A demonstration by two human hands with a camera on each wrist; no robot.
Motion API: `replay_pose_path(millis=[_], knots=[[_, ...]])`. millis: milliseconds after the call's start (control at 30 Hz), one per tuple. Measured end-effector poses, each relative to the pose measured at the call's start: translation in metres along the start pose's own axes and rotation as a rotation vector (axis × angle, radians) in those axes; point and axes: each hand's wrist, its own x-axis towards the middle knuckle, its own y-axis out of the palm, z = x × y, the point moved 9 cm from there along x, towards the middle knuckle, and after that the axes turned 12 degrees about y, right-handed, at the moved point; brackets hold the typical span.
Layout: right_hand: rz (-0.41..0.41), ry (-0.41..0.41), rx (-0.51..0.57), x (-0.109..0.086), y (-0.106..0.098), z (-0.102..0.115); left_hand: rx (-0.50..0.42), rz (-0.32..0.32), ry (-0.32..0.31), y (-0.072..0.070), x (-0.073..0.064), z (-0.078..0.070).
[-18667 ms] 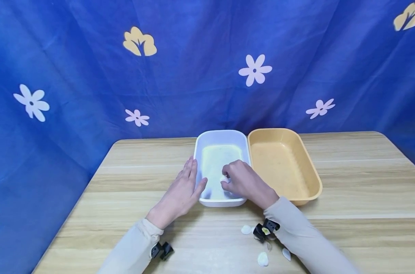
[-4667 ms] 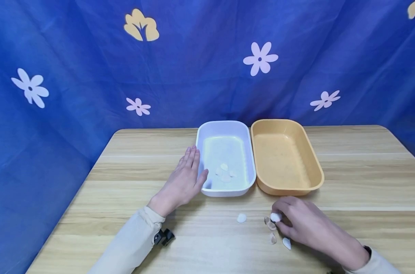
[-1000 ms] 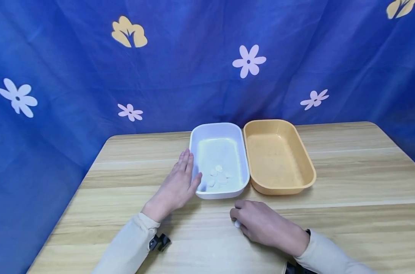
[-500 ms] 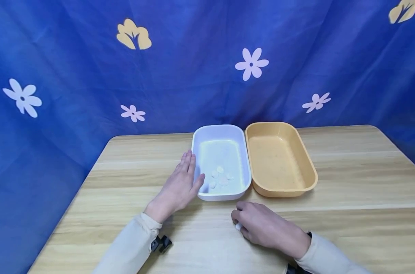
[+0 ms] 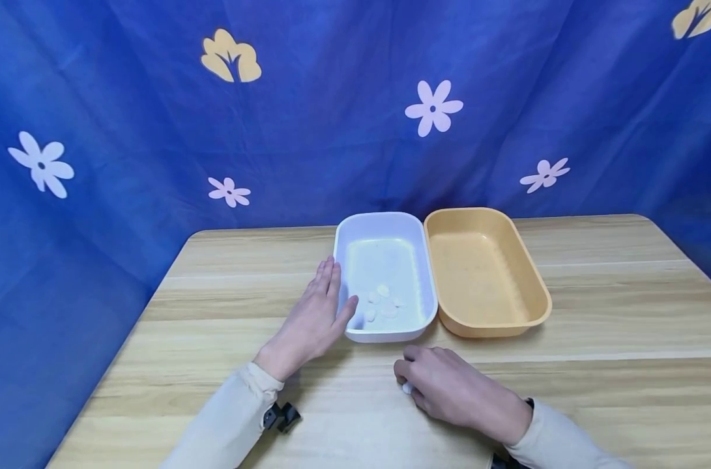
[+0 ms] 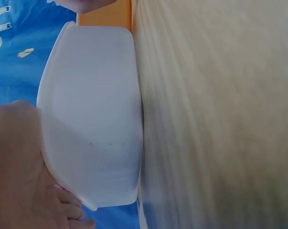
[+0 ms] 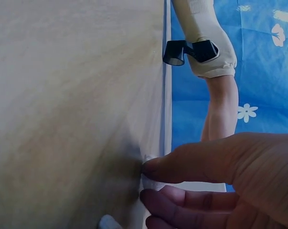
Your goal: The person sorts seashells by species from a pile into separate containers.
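Note:
My right hand (image 5: 457, 391) is low on the table in front of the basins, its thumb and fingers pinching a white seashell (image 5: 407, 387). In the right wrist view that shell (image 7: 149, 183) shows pale between the thumb and fingertips, and another small whitish piece (image 7: 109, 222) lies at the bottom edge. My left hand (image 5: 311, 319) rests with straight fingers against the left side of the white basin (image 5: 384, 337), thumb over its rim. Several white shells (image 5: 382, 290) lie on that basin's floor, towards its near end. The right hand and forearm hide the table beneath them.
An orange-yellow basin (image 5: 496, 331) stands against the right side of the white one. Both sit on a wood-grain table (image 5: 244, 260) in front of a blue curtain (image 5: 332, 130) with flower prints. Black wrist cameras (image 5: 281, 417) are strapped to the forearms.
Since the earliest frame, more shells have come into the white basin. Over the last second the right hand stays almost still with its shell; the left hand keeps its place; the head view shifts slightly.

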Motion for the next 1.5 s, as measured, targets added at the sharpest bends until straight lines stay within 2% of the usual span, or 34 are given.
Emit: replay_pose_path(millis=[300, 467, 567, 700, 800, 933, 1133, 1500], knots=[[-0.016, -0.008, 0.003, 0.001, 0.000, 0.001, 0.020, -0.007, 0.014, -0.002, 0.001, 0.000], [-0.041, -0.059, 0.024, 0.002, -0.005, 0.006, 0.011, 0.002, 0.005, -0.002, -0.001, 0.000], [-0.109, -0.100, 0.048, 0.002, -0.016, 0.007, 0.014, 0.005, -0.001, -0.003, -0.002, 0.001], [-0.240, -0.123, 0.086, 0.004, -0.039, 0.002, 0.020, 0.001, 0.006, -0.003, -0.003, 0.001], [-0.313, -0.105, 0.094, 0.009, -0.055, -0.006, 0.020, -0.008, 0.015, -0.004, -0.003, 0.000], [-0.345, -0.056, 0.069, 0.026, -0.065, -0.015, 0.016, -0.015, 0.013, -0.003, -0.004, 0.002], [-0.331, 0.029, 0.030, 0.053, -0.059, -0.026, -0.012, 0.006, -0.009, 0.000, -0.005, 0.003], [-0.305, 0.115, 0.037, 0.080, -0.043, -0.035, 0.000, 0.017, -0.004, 0.002, -0.002, 0.001]])
